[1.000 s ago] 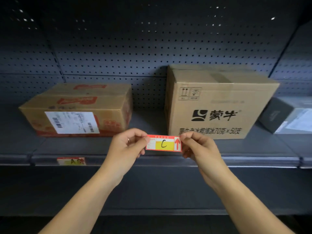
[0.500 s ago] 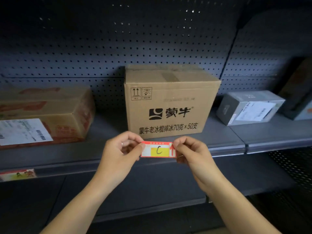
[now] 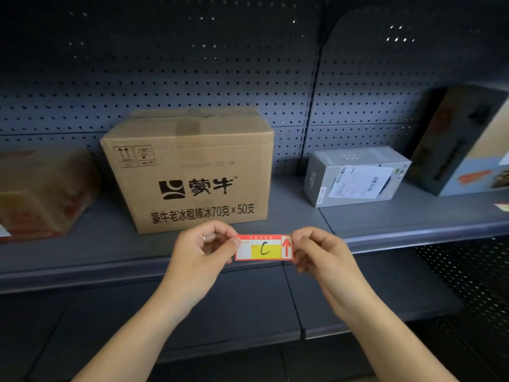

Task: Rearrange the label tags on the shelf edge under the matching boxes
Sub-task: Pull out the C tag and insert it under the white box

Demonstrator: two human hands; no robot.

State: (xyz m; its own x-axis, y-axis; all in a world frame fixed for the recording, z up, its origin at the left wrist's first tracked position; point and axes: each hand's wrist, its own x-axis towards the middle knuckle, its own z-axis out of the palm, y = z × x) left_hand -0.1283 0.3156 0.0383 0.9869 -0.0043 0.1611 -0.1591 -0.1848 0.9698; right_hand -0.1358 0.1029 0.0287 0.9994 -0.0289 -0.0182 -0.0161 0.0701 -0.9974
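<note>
Grey box (image 3: 355,176) (right of brown carton (image 3: 190,172)) on shelf (image 3: 413,219).

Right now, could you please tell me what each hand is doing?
Left hand: pinches the left end of the red "C" label tag.
Right hand: pinches the tag's right end.

Blurred left box (image 3: 41,194) and right box (image 3: 468,142), both edge-cropped
</note>
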